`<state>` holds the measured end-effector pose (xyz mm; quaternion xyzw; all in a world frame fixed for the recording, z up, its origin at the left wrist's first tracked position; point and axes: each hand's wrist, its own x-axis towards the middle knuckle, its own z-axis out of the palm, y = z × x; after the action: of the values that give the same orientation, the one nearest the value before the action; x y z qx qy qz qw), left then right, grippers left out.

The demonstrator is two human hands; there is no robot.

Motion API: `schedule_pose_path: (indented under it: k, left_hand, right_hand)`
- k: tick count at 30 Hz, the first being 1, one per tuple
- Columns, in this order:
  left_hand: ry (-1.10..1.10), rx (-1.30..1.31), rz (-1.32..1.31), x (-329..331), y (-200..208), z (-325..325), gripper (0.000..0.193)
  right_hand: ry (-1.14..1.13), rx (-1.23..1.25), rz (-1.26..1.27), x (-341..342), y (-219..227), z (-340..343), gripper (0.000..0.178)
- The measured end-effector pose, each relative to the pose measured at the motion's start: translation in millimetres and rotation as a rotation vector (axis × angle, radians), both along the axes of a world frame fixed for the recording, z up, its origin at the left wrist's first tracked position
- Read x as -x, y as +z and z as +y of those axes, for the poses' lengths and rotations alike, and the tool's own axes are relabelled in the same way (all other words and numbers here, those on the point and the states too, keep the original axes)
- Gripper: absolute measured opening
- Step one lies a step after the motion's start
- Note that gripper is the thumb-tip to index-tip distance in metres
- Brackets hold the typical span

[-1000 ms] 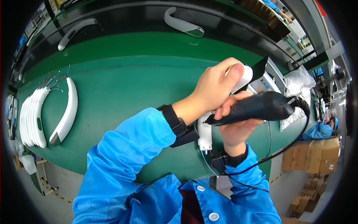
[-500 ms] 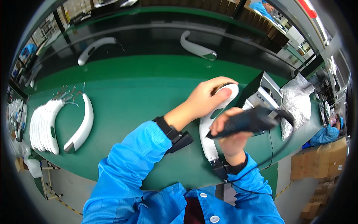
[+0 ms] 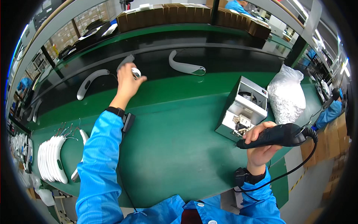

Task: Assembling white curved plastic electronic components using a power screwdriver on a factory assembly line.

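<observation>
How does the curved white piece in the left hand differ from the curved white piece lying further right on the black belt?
The piece in the left hand is gripped at one end, mostly hidden by the fingers; the piece lying further right rests free and fully visible. The held piece looks greyer, the other brighter white. Both are curved shells over the black belt.

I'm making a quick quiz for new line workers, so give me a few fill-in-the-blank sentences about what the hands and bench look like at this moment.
1. The right hand grips a black corded ____.
2. The left hand reaches out to the dark ____ beyond the green bench.
3. A stack of curved white parts lies on the bench at the person's ____ side.
4. Beside the grey metal box sits a clear ____ of small white pieces.

Missing words: electric screwdriver; conveyor belt; left; plastic bag
</observation>
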<state>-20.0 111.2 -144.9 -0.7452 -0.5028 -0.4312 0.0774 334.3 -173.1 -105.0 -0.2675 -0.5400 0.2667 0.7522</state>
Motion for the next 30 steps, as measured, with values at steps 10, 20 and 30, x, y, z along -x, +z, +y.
schedule_pose_path:
  k: [10,20,30]
  left_hand:
    - [-0.379,0.368,0.313,-203,-13,44,0.063]
    - [-0.551,0.260,-0.032,-258,-21,59,0.028]
    - [-0.755,0.433,-0.885,-121,73,-89,0.061]
  right_hand:
    - [-0.101,0.119,0.041,-22,16,-17,0.074]
    - [-0.100,0.047,-0.021,-22,28,-19,0.068]
    - [-0.045,0.006,-0.006,-24,25,24,0.077]
